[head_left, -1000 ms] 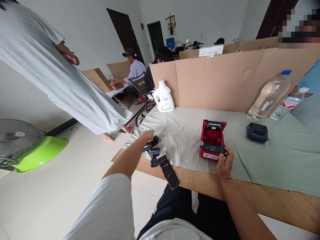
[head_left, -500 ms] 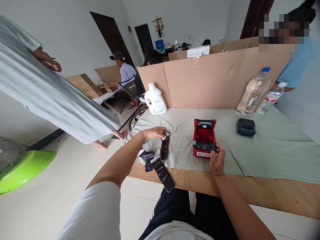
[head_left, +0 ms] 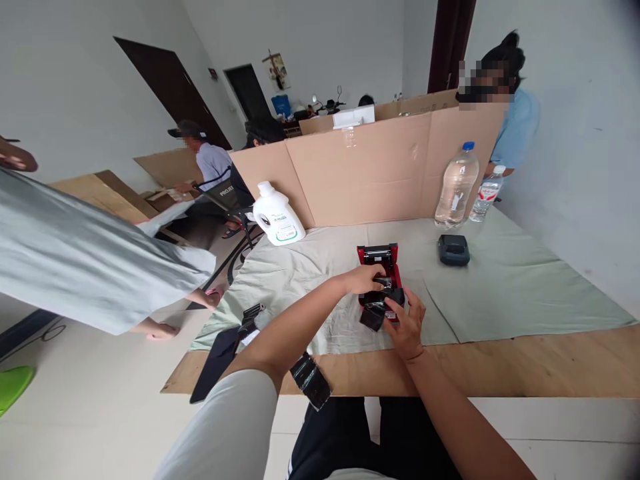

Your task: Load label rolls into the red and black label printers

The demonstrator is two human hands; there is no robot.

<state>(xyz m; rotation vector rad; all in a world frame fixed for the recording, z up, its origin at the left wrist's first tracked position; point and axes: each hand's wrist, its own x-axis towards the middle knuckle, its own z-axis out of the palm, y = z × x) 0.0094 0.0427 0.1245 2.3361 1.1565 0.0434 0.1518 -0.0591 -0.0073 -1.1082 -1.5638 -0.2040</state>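
A small red and black label printer (head_left: pixel 393 256) stands on the cloth with its lid up. My left hand (head_left: pixel 367 279) reaches into it from the left, fingers closed round a roll of glossy black label strip. The strip's loose end (head_left: pixel 373 318) hangs over the printer's front. My right hand (head_left: pixel 407 328) grips the printer's front right corner, thumb in front and fingers at the side, close to the strip. My fingers partly hide the roll. Another black roll (head_left: pixel 253 313) and a loose black strip (head_left: pixel 311 380) lie by my left forearm.
A dark flat object (head_left: pixel 215 365) lies at the table's left edge. Behind are a white jug (head_left: pixel 279 217), a cardboard divider (head_left: pixel 360 177), two water bottles (head_left: pixel 456 190) and a black device (head_left: pixel 453 250). A person in a pale garment (head_left: pixel 90 247) stands left; others sit beyond.
My left hand has carried the black roll rightward from the cloth into the open printer. My right hand stays at the printer's corner. The view has shifted to the right.
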